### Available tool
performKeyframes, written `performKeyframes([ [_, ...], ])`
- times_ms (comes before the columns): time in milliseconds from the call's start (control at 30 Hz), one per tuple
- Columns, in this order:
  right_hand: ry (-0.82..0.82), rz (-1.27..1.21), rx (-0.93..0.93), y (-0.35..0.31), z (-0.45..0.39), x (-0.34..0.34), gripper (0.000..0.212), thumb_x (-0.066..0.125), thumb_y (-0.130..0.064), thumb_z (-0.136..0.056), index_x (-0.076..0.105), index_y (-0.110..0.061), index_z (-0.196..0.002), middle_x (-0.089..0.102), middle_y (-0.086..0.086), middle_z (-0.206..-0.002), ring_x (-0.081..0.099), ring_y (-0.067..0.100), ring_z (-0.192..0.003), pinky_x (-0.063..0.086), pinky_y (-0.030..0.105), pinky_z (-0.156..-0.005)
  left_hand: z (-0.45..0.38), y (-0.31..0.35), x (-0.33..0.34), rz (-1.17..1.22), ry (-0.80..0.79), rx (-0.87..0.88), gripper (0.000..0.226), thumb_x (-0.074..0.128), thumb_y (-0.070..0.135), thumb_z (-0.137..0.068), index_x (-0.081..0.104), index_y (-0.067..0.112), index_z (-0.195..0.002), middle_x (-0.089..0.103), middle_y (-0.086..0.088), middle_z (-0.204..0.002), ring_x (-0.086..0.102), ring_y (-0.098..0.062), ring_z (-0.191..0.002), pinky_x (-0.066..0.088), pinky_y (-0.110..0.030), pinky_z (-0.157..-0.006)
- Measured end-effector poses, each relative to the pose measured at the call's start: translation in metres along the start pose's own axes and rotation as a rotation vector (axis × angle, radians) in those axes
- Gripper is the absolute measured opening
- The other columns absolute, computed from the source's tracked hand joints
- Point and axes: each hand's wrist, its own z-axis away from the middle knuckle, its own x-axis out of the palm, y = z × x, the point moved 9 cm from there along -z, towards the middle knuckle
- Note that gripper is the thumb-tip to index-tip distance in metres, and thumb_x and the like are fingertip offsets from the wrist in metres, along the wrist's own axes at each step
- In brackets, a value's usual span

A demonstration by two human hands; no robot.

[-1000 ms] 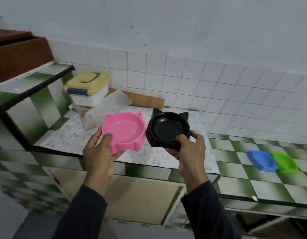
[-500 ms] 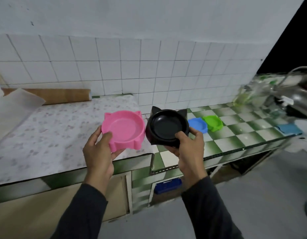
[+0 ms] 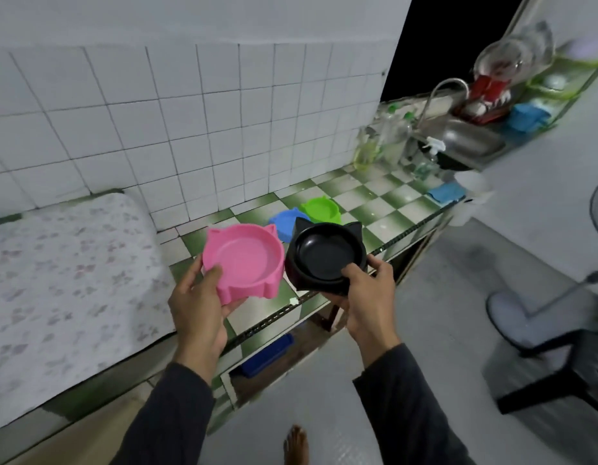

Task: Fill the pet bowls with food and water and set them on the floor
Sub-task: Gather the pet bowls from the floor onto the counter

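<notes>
pink bowl [image 3: 243,260]: cat-ear shaped, empty, held in the air in front of the counter edge [image 3: 324,297] by the left hand [image 3: 200,310], thumb hooked over the near rim, fingers closed beneath the base. black bowl [image 3: 326,256]: same eared shape, empty, held by the right hand [image 3: 369,297], thumb pressed inside the near rim, fingers wrapped under the body. the two bowls sit side by side at the same height, rims just beside each other; contact between them cannot be confirmed. both are tilted slightly toward the camera. blue bowl [image 3: 282,221] and green bowl [image 3: 321,209]: resting on the green-and-white checkered counter [image 3: 374,209] behind the held bowls, touching or nearly touching; the blue bowl is partly hidden by the black bowl. patterned cloth [image 3: 62,283]: covers the counter section at left. white tiled wall [image 3: 190,122]: backs the counter. sink [image 3: 465,142] with curved faucet [image 3: 448,92]: at the far end of the counter, right of frame, with clear bottles [image 3: 388,135] just beside it. blue cloth [image 3: 445,193]: on the counter edge near the sink. blue container [image 3: 267,354]: on a shelf under the counter. both forearms wear dark sleeves [image 3: 170,414]. a bare foot [image 3: 296,444] stands on the grey floor [image 3: 442,313]. a dark chair [image 3: 552,364] stands at right, blurred.
</notes>
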Motion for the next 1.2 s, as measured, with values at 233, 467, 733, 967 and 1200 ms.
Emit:
performKeyframes([
  [233,0.057,-0.008,0.015,-0.023,-0.082,-0.024,0.044,0.059,0.0,-0.09,0.045,-0.02,-0.127,0.065,0.017,-0.116,0.073,0.033,-0.096,0.061,0.044,-0.058,-0.039,-0.045,0.084,-0.032,-0.057,-0.052,0.04,0.066,0.01,-0.098,0.069,0.032,-0.132,0.063,0.008,-0.13,0.064,-0.028,-0.113,0.064,-0.051,-0.075],
  [467,0.085,0.051,0.046,-0.043,-0.153,-0.03,0.045,0.057,0.0,-0.091,0.044,-0.02,-0.129,0.059,0.017,-0.124,0.07,0.037,-0.101,0.063,0.054,-0.063,-0.068,-0.071,0.15,-0.063,-0.042,-0.075,0.04,0.064,0.01,-0.099,0.068,0.031,-0.133,0.067,0.011,-0.118,0.066,-0.028,-0.111,0.065,-0.04,-0.068],
  [733,0.09,0.102,0.086,-0.051,-0.222,-0.026,0.046,0.056,-0.001,-0.09,0.043,-0.025,-0.127,0.057,0.009,-0.116,0.066,0.03,-0.099,0.062,0.045,-0.06,-0.106,-0.097,0.196,-0.057,-0.007,-0.084,0.045,0.066,0.008,-0.098,0.065,0.025,-0.139,0.063,0.001,-0.132,0.064,-0.03,-0.109,0.065,-0.043,-0.066],
  [967,0.051,0.125,0.144,-0.047,-0.278,-0.017,0.045,0.056,0.0,-0.091,0.042,-0.024,-0.127,0.055,0.008,-0.116,0.065,0.029,-0.098,0.061,0.038,-0.056,-0.139,-0.12,0.219,-0.066,0.048,-0.073,0.047,0.069,0.013,-0.096,0.065,0.031,-0.139,0.068,0.017,-0.117,0.068,-0.023,-0.107,0.063,-0.042,-0.071],
  [1200,-0.037,0.166,0.191,-0.038,-0.346,-0.01,0.043,0.054,0.002,-0.088,0.043,-0.025,-0.12,0.052,0.007,-0.117,0.062,0.03,-0.102,0.06,0.039,-0.056,-0.156,-0.151,0.24,-0.02,0.133,-0.041,0.046,0.068,0.012,-0.097,0.064,0.03,-0.14,0.066,0.012,-0.129,0.067,-0.024,-0.11,0.064,-0.037,-0.066],
])
